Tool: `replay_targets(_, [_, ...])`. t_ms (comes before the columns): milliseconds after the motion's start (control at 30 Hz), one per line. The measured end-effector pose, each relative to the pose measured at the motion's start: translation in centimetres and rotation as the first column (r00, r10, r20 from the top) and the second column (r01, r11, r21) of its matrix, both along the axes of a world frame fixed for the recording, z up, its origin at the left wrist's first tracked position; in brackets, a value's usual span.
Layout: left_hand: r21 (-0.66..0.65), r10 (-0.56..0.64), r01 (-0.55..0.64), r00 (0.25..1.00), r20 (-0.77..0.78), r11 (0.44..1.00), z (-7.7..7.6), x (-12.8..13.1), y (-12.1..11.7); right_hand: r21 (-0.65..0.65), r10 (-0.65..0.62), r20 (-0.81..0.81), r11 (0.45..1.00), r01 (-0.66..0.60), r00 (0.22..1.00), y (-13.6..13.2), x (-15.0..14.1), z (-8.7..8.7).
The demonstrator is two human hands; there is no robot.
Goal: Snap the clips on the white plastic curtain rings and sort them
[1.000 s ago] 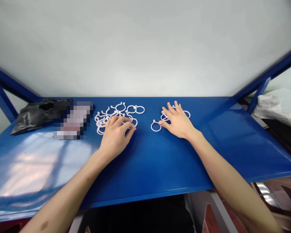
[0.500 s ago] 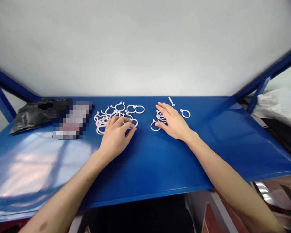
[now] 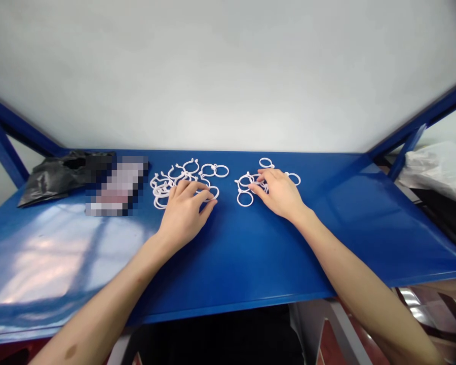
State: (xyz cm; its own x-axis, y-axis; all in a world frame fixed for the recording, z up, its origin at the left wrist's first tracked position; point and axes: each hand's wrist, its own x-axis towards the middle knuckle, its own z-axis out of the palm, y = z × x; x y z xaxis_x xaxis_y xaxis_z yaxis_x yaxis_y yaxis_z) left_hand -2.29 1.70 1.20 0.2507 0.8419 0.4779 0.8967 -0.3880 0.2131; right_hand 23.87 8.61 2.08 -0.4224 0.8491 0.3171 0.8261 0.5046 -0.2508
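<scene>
Thin, round white rings with knobbed ends: two clusters near the glossy blue table's far edge. Left hand: loosely open, fingers bent over one cluster. Right hand: curled over the other; grip indeterminable.
</scene>
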Motion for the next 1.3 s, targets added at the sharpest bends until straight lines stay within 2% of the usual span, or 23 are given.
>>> replay_targets(167, [-0.016, 0.001, -0.001, 1.0, 0.005, 1.0, 0.1, 0.1, -0.1, -0.041, 0.131, 0.096, 0.991, -0.128, 0.987, -0.1, 0.0, -0.2])
replay_targets(433, [-0.016, -0.002, 0.003, 1.0, 0.015, 1.0, 0.2, 0.1, -0.1, 0.003, 0.064, 0.207, 0.998, -0.066, 0.976, -0.1, 0.1, 0.0])
replay_targets(900, [-0.004, -0.005, 0.005, 1.0, -0.004, 1.0, 0.1, 0.1, -0.1, 0.083, 0.214, 0.121, 0.971, -0.225, 0.969, -1.3, -0.9, 0.2])
replay_targets(1167, [-0.04, -0.019, 0.02, 1.0, 0.02, 0.999, 0.1, 0.0, -0.1, 0.106, 0.182, 0.105, 0.975, -0.193, 0.978, -1.4, -1.1, 0.6])
replay_targets(1300, [-0.01, -0.097, 0.098, 0.993, 0.071, 0.995, 0.4, 0.0, -0.1, 0.109, 0.232, -0.024, 0.968, -0.228, 0.972, -2.2, -1.6, 0.8])
